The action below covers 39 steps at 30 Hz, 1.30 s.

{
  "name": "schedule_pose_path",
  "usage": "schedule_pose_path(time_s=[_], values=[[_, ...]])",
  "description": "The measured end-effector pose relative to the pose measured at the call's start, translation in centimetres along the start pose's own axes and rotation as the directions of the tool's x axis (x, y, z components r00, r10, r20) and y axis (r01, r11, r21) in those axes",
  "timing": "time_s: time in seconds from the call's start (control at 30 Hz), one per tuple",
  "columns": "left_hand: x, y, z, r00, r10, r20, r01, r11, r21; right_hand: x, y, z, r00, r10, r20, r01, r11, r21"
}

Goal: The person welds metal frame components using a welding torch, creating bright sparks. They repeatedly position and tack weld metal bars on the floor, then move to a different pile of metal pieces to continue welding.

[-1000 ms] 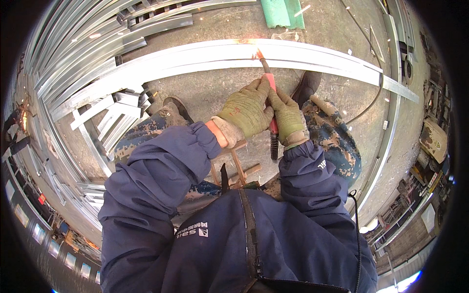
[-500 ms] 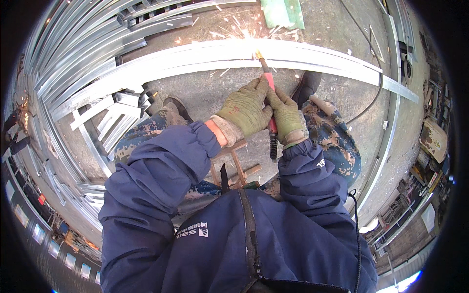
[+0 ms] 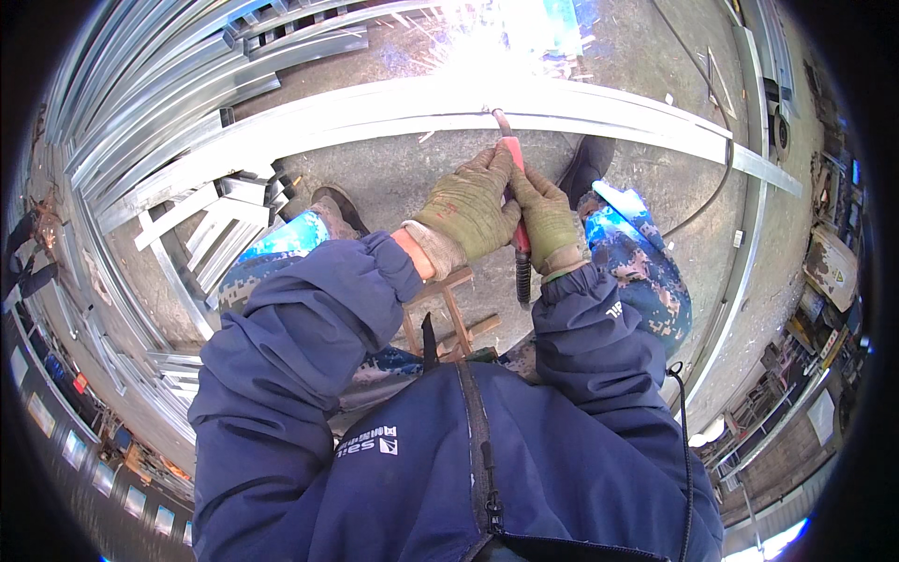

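Observation:
Both my hands, in olive work gloves, are closed round a red-handled welding torch [image 3: 521,239]. My left hand [image 3: 471,204] wraps it from the left, and my right hand [image 3: 549,225] grips it from the right, a little lower. The torch's neck points away from me to a long pale metal bar [image 3: 309,126] lying crosswise in front. A bright white-blue glare [image 3: 482,58] with sparks hides the torch tip and the far side of the bar there. Below my hands the black ribbed cable end [image 3: 523,279] hangs from the handle.
Long metal profiles [image 3: 140,94] are stacked at the far left, and short cut pieces [image 3: 225,220] lie nearer. A green sheet [image 3: 562,28], partly washed out, lies beyond the glare. A dark cable [image 3: 716,187] curves across the floor at right. A small wooden frame [image 3: 456,318] stands between my legs.
The orange-yellow sparks have given way to a larger white-blue glare, and blue light now falls on my knees. Both hands keep nearly the same place on the torch.

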State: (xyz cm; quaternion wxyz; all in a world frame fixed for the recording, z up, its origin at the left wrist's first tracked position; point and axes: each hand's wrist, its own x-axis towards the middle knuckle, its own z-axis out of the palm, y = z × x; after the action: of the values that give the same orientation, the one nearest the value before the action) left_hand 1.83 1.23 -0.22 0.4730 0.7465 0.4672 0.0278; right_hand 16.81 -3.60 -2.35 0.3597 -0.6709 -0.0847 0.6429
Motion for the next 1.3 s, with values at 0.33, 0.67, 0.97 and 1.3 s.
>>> schedule_pose_path(time_s=[0.33,0.67,0.97,1.3], values=[[0.36,-0.38,0.57,1.0,0.019,-0.015,-0.02,1.0,-0.001,-0.29,-0.32,0.2,1.0,-0.027,-0.01,0.027,0.999,0.019],[0.3,-0.42,0.36,0.998,0.05,-0.037,-0.05,0.999,-0.007,0.15,0.0,0.01,0.999,-0.04,-0.007,0.04,0.999,-0.018],[0.47,-0.05,-0.03,1.0,-0.008,-0.009,0.007,0.998,-0.055,0.07,-0.51,0.4,0.997,-0.077,0.0,0.076,0.995,-0.066],[0.35,-0.25,0.03,0.999,0.032,-0.028,-0.032,0.999,0.0,0.01,-0.35,0.01,0.996,-0.087,-0.028,0.086,0.996,-0.039]])
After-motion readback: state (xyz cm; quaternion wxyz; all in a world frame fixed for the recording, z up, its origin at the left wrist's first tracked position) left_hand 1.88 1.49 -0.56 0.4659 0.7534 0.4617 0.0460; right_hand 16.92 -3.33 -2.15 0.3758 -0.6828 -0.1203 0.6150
